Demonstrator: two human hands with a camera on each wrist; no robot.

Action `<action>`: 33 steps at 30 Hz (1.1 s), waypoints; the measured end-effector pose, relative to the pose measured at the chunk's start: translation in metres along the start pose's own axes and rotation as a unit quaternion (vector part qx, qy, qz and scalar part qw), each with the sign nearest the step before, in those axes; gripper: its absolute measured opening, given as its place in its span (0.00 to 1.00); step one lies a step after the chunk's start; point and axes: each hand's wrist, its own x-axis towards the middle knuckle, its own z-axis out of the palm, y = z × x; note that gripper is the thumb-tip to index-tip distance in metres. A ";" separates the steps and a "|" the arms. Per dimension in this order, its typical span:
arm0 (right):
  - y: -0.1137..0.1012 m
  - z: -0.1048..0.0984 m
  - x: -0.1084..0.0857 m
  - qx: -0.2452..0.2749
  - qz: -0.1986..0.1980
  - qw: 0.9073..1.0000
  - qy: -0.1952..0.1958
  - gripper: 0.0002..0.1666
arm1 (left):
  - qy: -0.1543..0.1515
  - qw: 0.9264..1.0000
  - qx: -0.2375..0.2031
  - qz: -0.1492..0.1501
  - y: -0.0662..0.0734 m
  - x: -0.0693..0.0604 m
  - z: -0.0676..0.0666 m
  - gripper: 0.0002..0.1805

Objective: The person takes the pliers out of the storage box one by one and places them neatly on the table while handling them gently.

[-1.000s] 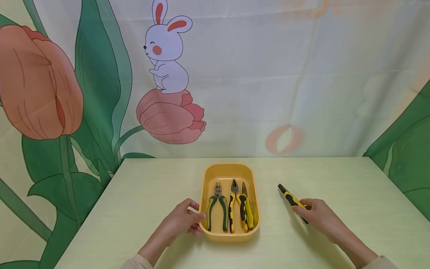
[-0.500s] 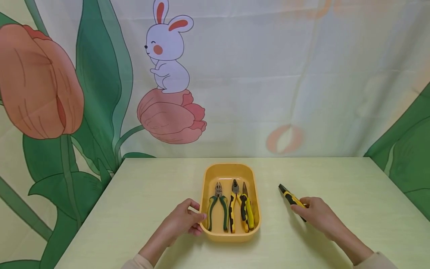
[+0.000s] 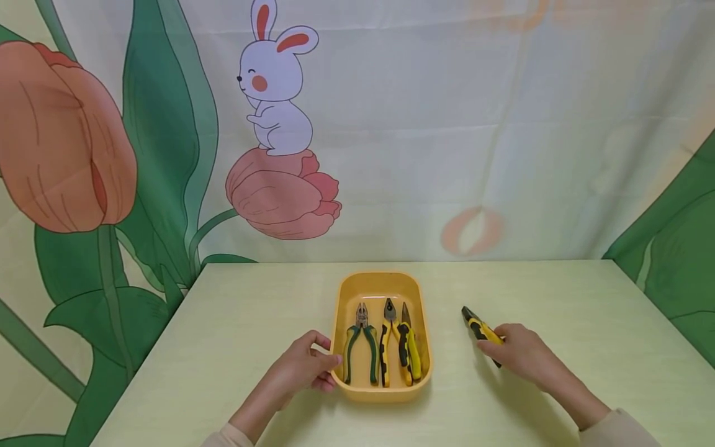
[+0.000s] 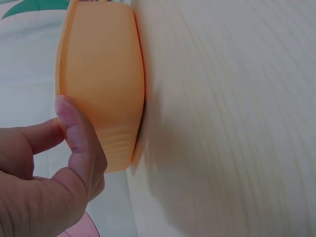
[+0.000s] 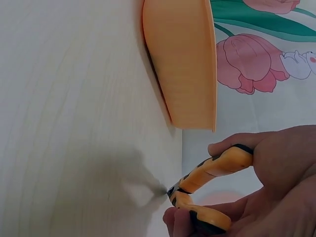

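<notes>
My left hand point(image 3: 304, 365) pinches the left rim of a yellow plastic tray point(image 3: 382, 395), thumb at the edge, fingers against the outer wall in the left wrist view. My right hand point(image 3: 521, 352) grips yellow-and-black pliers point(image 3: 481, 328) right of the tray, jaws directed toward the back left. In the right wrist view these pliers point(image 5: 217, 170) have their handles spread apart, and their tips are small and hard to make out. Inside the tray lie green-handled pliers point(image 3: 373, 360), yellow-and-black combination pliers point(image 3: 385, 354) and needle-nose pliers point(image 3: 416, 360) with yellow-and-black handles.
The tray stands on a pale wood-grain table point(image 3: 257, 298). Behind the table's back edge hangs a printed cloth point(image 3: 402, 124) with a rabbit, tulips and green leaves. Below the right hand, a shadow falls on the tabletop.
My right hand has shifted slightly left and away from me along the pliers, whose jaws stay at nearly the same spot. The left hand and tray have not visibly moved.
</notes>
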 end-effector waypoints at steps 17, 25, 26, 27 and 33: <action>-0.013 -0.001 0.004 -0.107 0.004 0.994 0.008 0.34 | -0.010 1.000 -0.004 0.003 0.002 0.000 0.000 0.18; -0.019 0.006 0.005 -0.110 0.023 0.994 0.007 0.26 | -0.008 1.000 -0.004 0.002 0.003 0.000 0.000 0.18; -0.020 0.007 0.006 -0.112 0.024 0.993 0.006 0.28 | -0.008 1.000 -0.004 0.002 0.003 -0.001 0.000 0.18; -0.020 0.008 0.006 -0.113 0.026 0.993 0.006 0.29 | -0.007 1.000 -0.004 0.001 0.003 -0.001 0.000 0.17; -0.021 0.014 0.005 -0.122 0.036 0.992 0.008 0.31 | -0.007 1.000 -0.005 0.001 0.002 -0.001 0.000 0.17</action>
